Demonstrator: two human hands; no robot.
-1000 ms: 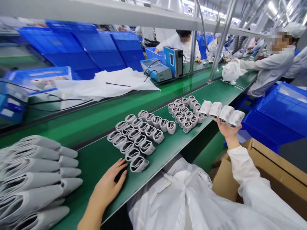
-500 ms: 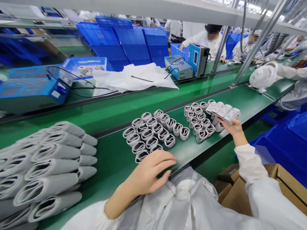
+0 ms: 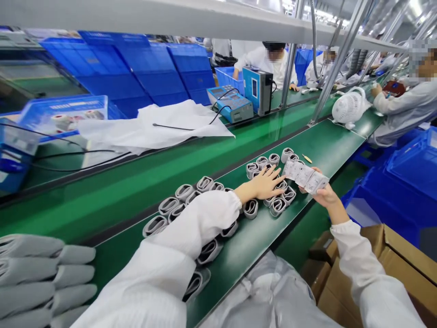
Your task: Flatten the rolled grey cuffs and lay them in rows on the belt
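My right hand point(image 3: 324, 193) grips a short row of grey rolled cuffs point(image 3: 305, 176), their printed sides facing me, tilted above the bench. My left hand point(image 3: 264, 183) reaches across with fingers spread over a cluster of upright rolled cuffs point(image 3: 278, 207); its fingertips come close to the held row. Whether the left fingers press on the rolls cannot be made out. More rolls point(image 3: 184, 191) stand to the left, partly hidden by my left sleeve. A pile of larger grey rolls point(image 3: 30, 278) lies at the lower left.
The green bench point(image 3: 327, 146) carries a white fan point(image 3: 348, 108) and a small yellowish pen-like item point(image 3: 307, 158). Behind are blue devices point(image 3: 232, 104), a white sheet point(image 3: 164, 120) and blue crates point(image 3: 143, 68). Cardboard boxes point(image 3: 355, 278) sit below right. Co-workers sit farther along.
My left hand has moved forward and right, from the bench's near edge to over the right cluster. My right hand still holds the row, now turned with printed sides towards me. The view has shifted right.
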